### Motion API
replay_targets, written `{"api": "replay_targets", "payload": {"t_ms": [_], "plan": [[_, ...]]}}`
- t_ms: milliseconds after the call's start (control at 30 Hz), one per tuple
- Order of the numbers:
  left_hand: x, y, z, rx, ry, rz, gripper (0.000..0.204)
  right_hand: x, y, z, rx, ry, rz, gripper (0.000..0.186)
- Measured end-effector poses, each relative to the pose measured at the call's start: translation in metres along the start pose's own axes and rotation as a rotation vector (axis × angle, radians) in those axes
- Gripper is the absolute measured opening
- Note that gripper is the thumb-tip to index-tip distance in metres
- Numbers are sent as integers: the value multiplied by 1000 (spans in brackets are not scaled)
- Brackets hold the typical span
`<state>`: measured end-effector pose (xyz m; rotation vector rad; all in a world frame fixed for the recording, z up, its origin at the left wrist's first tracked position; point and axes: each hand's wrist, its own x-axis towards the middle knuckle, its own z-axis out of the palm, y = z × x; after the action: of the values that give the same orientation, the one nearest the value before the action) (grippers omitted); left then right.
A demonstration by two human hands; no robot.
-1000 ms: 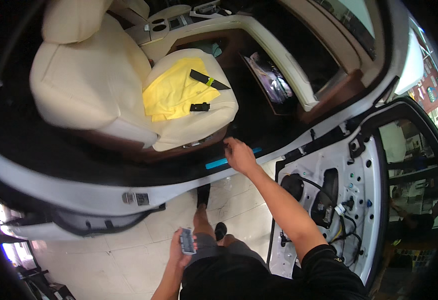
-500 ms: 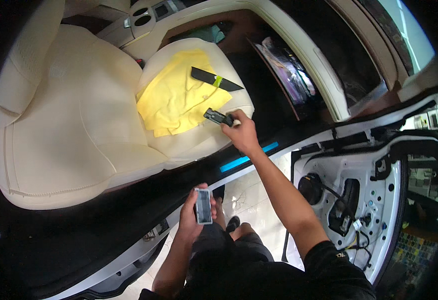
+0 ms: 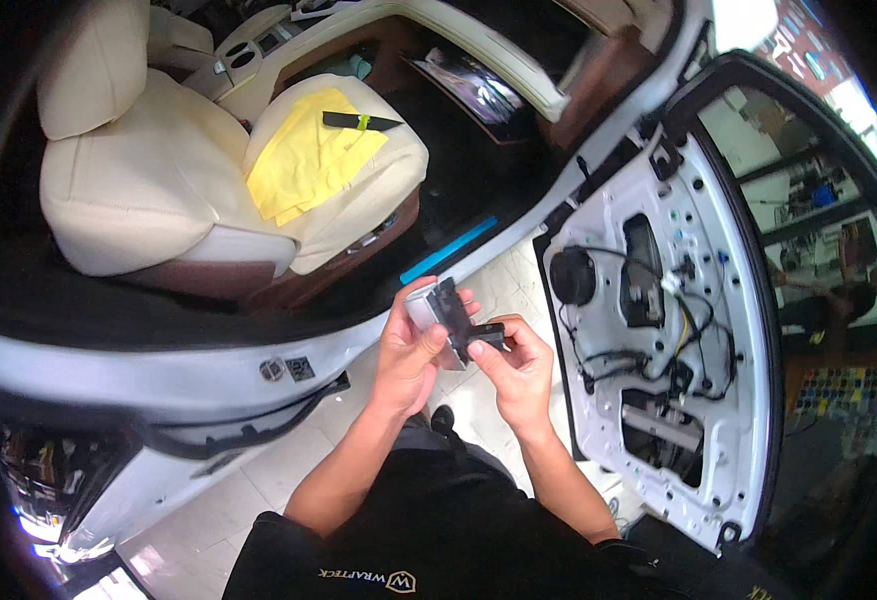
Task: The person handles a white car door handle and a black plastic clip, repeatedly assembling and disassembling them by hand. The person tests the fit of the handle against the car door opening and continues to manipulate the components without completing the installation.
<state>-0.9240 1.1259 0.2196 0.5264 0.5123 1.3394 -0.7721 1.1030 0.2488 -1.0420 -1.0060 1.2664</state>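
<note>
Your left hand [image 3: 409, 350] is curled round a silver-grey piece [image 3: 421, 308], with the thumb laid across its near side and fingertips showing past the far edge. Your right hand [image 3: 521, 375] pinches one end of a black part [image 3: 450, 305] between thumb and fingers. The two pieces meet in front of your body, just outside the door sill [image 3: 209, 357]; whether they are joined or only touching, you can't tell from here, as your fingers cover much of the contact. The left grip seems to serve as the cradle, leaving the right fingertips free for fine angling.

Beyond your hands, a blue strip [image 3: 449, 250] lies along the sill's inner edge. Further in, on the cream seat cushion [image 3: 389, 200], a yellow cloth [image 3: 309, 165] is spread, probably to protect the upholstery. A black strip [image 3: 341, 120] with a lime-green band [image 3: 364, 122] lies partly over it, within reach.

To your right, the open door [image 3: 714, 420] shows bare white metal and loose wiring [image 3: 694, 335], its trim apparently off.
</note>
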Motion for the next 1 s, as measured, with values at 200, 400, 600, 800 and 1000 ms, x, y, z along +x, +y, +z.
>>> {"api": "replay_targets", "payload": {"t_ms": [200,400,600,800,1000], "plan": [[-106,-6,30,80,-40,-55,70,-116,-17,-11,-110,30,24,19],[-180,17,36,145,-81,-99,62,-190,-27,4,-176,-5,52,22],[-246,62,-3,318,-108,-152,58,-248,-26,58,-289,-143,125,24],[-327,130,-75,55,-160,-97,70,-310,-22,160,-321,-121,87,27],[-415,223,-154,-24,-22,-388,62,-341,-46,252,-809,-484,-433,41]]}}
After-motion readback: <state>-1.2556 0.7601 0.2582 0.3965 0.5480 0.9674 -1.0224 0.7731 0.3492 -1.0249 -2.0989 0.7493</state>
